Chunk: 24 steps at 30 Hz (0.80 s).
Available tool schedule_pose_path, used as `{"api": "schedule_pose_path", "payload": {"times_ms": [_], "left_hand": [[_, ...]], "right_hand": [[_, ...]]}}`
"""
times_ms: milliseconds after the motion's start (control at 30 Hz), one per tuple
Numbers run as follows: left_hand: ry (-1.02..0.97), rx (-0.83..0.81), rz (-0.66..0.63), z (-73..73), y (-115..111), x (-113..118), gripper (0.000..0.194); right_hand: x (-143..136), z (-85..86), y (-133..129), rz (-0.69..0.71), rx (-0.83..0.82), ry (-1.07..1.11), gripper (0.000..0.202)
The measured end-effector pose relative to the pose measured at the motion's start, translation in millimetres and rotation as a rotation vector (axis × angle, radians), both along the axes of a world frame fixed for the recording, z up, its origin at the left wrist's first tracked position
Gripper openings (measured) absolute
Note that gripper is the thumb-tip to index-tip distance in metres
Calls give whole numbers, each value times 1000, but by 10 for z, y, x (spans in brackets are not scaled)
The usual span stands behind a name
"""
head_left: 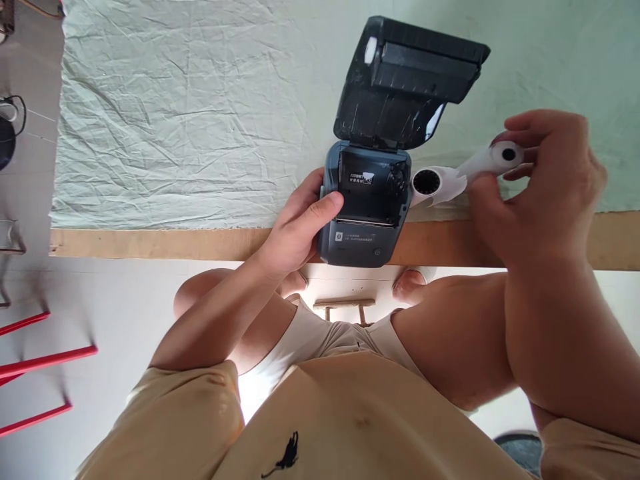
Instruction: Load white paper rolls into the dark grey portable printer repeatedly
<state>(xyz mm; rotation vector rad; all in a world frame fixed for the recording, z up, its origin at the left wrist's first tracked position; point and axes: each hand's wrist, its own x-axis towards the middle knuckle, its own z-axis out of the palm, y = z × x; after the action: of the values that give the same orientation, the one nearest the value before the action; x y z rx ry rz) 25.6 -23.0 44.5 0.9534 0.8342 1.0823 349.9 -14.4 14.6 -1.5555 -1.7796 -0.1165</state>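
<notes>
My left hand (305,223) is closed round the left side of a dark grey label printer (357,233), thumb on its front edge. The printer's black lid (395,100) is swung up and away from me, so its inner bay is exposed. In my right hand (545,180), the fingers close on a small white paper roll (506,155) with a dark hole in its end. A second white paper roll (427,190), with a black core and a ragged paper edge, sits just right of the printer. Whether the two rolls' paper is joined I cannot tell.
A wrinkled pale green cloth (185,120) covers the table, whose wooden front edge (150,243) runs below my hands. Red bars (50,360) stand out over the floor at lower left. A dark round object with a cable (7,140) is at far left.
</notes>
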Motion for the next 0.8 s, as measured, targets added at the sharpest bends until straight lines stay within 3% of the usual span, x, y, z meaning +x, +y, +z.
{"api": "schedule_pose_path", "payload": {"times_ms": [200,367,500,567,667,733,800], "left_hand": [[21,-18,2,-40,-16,-38,45],[68,-15,-18,-25,-13,-34,62],[77,-22,-4,-1,-6,-28,62],[63,-17,-10,-6,-5,-36,58],[46,-13,-14,-27,-4,-55,51],[53,-6,-13,-32,-3,-63,51],[70,-4,-16,-24,-2,-61,54]], "right_hand": [[86,-77,37,19,-11,-51,70],[137,-92,10,37,-124,1,75],[198,-155,36,-68,-190,-63,86],[210,-177,56,-75,-152,-6,97],[155,-123,27,62,-64,203,106],[99,-48,-26,96,-87,262,99],[63,9,-69,44,-181,194,86]]}}
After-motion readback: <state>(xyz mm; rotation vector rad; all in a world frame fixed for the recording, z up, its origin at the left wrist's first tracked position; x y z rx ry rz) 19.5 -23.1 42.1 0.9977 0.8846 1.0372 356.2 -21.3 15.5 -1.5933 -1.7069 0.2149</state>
